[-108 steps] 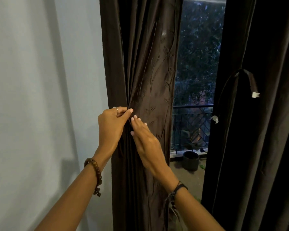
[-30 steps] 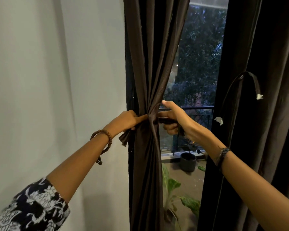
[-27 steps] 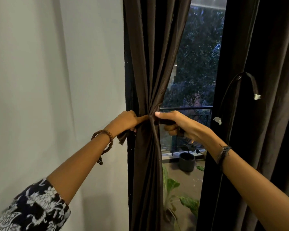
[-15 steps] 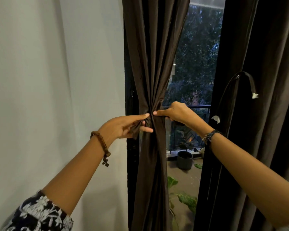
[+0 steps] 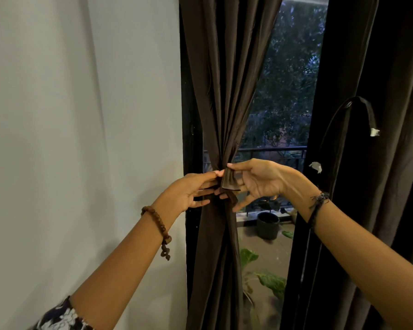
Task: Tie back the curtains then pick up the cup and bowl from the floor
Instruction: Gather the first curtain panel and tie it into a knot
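1. You see the left curtain, dark brown and finely pleated, hanging beside the pale wall and gathered to a narrow waist at mid-height.
2. At that waist, a short flat tie-back strap of the same fabric sticks out toward you.
3. The right curtain hangs loose and wide, nearly black.
4. Its own tie-back loop arches from its inner edge, undone, white tabs showing at the ends.

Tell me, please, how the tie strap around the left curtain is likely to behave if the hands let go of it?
The strap looks like thin, floppy fabric, so its loose end would probably droop. The left curtain is bunched into many folds, so it may spring outwards if the strap is not fastened. Both hands pinch lightly, so it seems light.
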